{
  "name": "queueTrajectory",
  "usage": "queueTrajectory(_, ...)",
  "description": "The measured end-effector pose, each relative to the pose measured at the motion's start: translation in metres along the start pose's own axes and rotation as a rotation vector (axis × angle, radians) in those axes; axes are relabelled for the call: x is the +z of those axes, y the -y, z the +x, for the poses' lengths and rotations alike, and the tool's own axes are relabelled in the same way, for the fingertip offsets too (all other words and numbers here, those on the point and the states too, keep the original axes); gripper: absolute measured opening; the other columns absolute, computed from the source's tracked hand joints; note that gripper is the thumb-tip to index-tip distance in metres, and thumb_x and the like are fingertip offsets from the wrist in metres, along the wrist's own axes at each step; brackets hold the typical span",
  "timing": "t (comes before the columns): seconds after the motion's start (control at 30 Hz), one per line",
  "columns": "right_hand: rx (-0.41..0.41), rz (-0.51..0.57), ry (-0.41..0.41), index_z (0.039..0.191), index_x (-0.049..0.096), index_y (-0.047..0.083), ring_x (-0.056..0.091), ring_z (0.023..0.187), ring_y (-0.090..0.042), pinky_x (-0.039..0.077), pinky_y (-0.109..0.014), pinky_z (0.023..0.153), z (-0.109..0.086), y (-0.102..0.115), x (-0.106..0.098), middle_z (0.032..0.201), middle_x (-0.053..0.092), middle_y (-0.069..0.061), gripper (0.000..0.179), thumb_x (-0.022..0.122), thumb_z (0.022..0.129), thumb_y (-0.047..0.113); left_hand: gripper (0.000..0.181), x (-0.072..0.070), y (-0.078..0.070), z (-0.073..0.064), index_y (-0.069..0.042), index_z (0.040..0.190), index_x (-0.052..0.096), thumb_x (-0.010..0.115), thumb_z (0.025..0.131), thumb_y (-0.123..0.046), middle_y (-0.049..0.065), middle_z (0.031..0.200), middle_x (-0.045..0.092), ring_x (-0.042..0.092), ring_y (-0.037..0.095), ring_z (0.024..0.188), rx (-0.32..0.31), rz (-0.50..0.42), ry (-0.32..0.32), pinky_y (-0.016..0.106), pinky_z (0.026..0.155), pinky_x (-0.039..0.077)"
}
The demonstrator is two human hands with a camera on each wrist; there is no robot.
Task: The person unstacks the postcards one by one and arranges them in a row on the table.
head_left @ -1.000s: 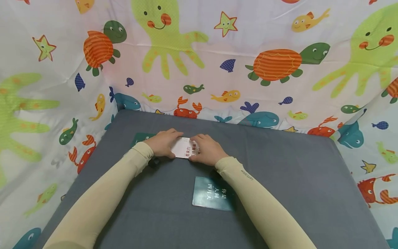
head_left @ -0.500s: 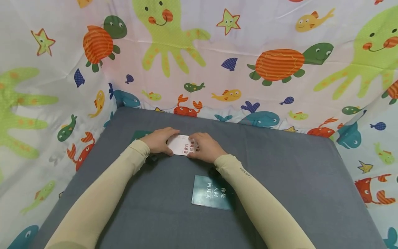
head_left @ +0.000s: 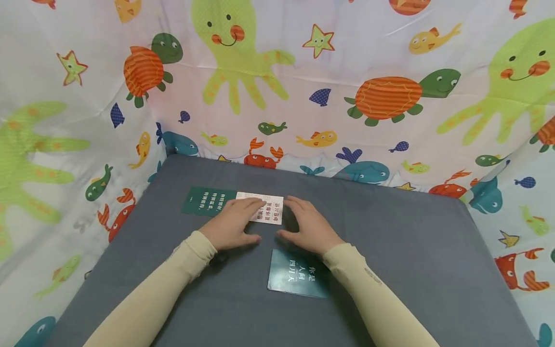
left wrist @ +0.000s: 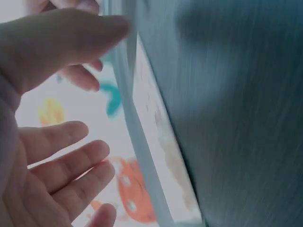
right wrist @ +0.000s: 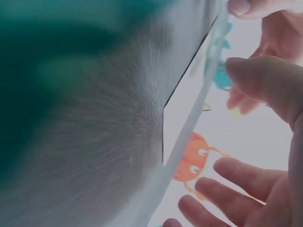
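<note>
A white card with red Chinese characters (head_left: 273, 212) lies flat on the grey cloth, its left side against a dark green card (head_left: 203, 200) with white writing. My left hand (head_left: 231, 222) is over the white card's lower left part, fingers spread and gripping nothing, hiding some of the print. Just beyond the card's right edge is my right hand (head_left: 313, 226), its fingers apart and holding nothing. In the left wrist view, the white card (left wrist: 158, 142) shows edge-on beside the relaxed fingers. The right wrist view has the white card (right wrist: 184, 111) apart from the thumb and fingers.
A shiny teal card (head_left: 290, 272) with white characters lies nearer the body, partly under the right wrist. Grey cloth (head_left: 416, 260) covers the tabletop. A curtain printed with sea animals (head_left: 269, 58) hangs behind and at both sides.
Both hands have let go of the white card and drawn back towards the body. The right hand has moved right, off the card. More of the green card shows now.
</note>
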State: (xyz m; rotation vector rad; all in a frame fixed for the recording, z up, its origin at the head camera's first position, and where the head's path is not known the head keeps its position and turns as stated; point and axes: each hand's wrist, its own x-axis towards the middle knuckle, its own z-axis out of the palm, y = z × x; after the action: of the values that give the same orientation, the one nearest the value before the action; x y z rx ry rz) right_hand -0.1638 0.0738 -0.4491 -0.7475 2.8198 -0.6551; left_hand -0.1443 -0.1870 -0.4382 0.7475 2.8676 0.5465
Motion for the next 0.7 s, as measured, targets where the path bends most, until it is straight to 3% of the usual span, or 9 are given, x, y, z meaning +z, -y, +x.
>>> queueTrajectory(0.13, 0.006, -0.025, 0.002, 0.161, 0.051, 0.014, 0.047, 0.155, -0.032, 0.045, -0.054, 0.124, -0.055, -0.003, -0.002, 0.169, 0.047, -0.008, 0.087, 0.086, 0.090, 0.052, 0.094, 0.015, -0.034, -0.020, -0.011, 0.164, 0.046, 0.087, 0.089, -0.052, 0.010, 0.165, 0.052, 0.050, 0.030, 0.152, 0.113, 0.008, 0.012, 0.057, 0.128, 0.035)
queueTrajectory(0.27, -0.003, -0.027, 0.004, 0.157, 0.057, 0.013, 0.053, 0.150, -0.031, 0.050, -0.054, 0.119, -0.089, -0.005, 0.001, 0.163, 0.055, -0.007, 0.085, 0.087, 0.088, 0.053, 0.100, 0.028, -0.055, -0.032, -0.011, 0.163, 0.048, 0.088, 0.085, -0.059, 0.012, 0.166, 0.050, 0.051, 0.030, 0.151, 0.170, -0.010, 0.049, 0.054, 0.126, 0.038)
queueTrajectory(0.53, -0.024, -0.002, 0.012, 0.153, 0.060, 0.013, 0.059, 0.142, -0.029, 0.054, -0.053, 0.113, -0.119, -0.010, 0.007, 0.153, 0.063, -0.005, 0.089, 0.094, 0.080, 0.052, 0.109, 0.046, -0.072, -0.040, -0.011, 0.164, 0.046, 0.092, 0.079, -0.062, 0.008, 0.164, 0.052, 0.051, 0.028, 0.150, 0.167, -0.004, 0.128, 0.050, 0.123, 0.041)
queueTrajectory(0.7, -0.018, -0.028, 0.029, 0.153, 0.060, 0.013, 0.057, 0.143, -0.029, 0.054, -0.054, 0.112, -0.126, -0.011, 0.008, 0.154, 0.062, -0.005, 0.093, 0.096, 0.077, 0.052, 0.103, 0.049, -0.076, -0.040, -0.011, 0.162, 0.048, 0.092, 0.081, -0.056, 0.005, 0.159, 0.056, 0.054, 0.024, 0.145, 0.148, -0.016, 0.127, 0.050, 0.122, 0.041)
